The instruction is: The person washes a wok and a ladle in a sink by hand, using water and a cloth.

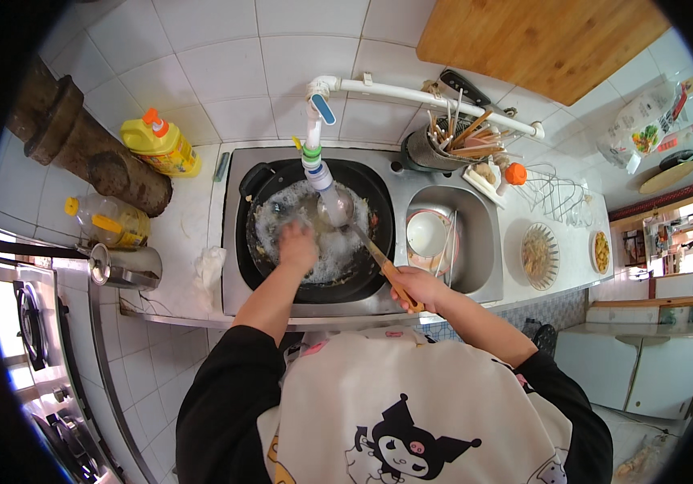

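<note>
A large black wok (383,212) sits in the left sink basin, filled with foamy, cloudy water that has food bits in it. My right hand (416,287) grips the wooden handle of a metal ladle (335,207), whose bowl is at the water under the faucet (319,175). My left hand (297,245) is down in the suds on the wok's left side. Its fingertips are blurred and partly under foam, so what they touch cannot be made out.
Bowls (428,233) and chopsticks lie in the right basin (485,254). Left stand a yellow detergent bottle (162,145), an oil bottle (110,221) and a steel pot (132,269). A utensil basket (431,145), glass bowl (540,254) and plate of food (601,252) occupy the right side.
</note>
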The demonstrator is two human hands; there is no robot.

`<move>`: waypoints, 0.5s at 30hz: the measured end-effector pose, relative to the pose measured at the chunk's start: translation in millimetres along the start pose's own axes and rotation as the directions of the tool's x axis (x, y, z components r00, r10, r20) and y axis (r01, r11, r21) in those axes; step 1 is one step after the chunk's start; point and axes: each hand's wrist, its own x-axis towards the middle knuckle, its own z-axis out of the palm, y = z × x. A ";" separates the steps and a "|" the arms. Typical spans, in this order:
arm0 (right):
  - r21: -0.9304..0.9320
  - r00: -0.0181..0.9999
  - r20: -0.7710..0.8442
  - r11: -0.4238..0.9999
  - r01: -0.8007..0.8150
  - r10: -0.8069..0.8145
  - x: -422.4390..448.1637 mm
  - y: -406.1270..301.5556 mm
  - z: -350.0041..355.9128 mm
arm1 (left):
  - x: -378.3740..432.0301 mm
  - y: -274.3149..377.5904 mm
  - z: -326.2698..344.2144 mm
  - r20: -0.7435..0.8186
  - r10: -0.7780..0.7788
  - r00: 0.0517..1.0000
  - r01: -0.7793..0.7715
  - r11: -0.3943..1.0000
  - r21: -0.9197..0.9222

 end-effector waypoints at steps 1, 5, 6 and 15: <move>-0.005 1.000 0.004 1.000 0.004 -0.004 -0.1 0.7 2.6 | -2.8 2.3 7.2 0.161 0.166 0.973 -0.190 0.971 0.145; 0.055 0.999 0.008 0.997 -0.052 0.051 -2.4 8.4 2.1 | 32.2 -13.1 17.1 -0.097 -0.053 0.994 0.043 0.994 -0.103; 0.065 0.998 0.044 0.996 -0.054 0.052 -2.9 8.3 3.7 | 37.2 -13.0 12.2 -0.075 -0.095 0.993 0.077 0.975 -0.208; 0.111 0.991 0.125 0.992 -0.065 0.051 -2.0 3.2 1.4 | 47.4 24.3 19.9 0.166 0.344 0.924 -0.359 0.931 0.071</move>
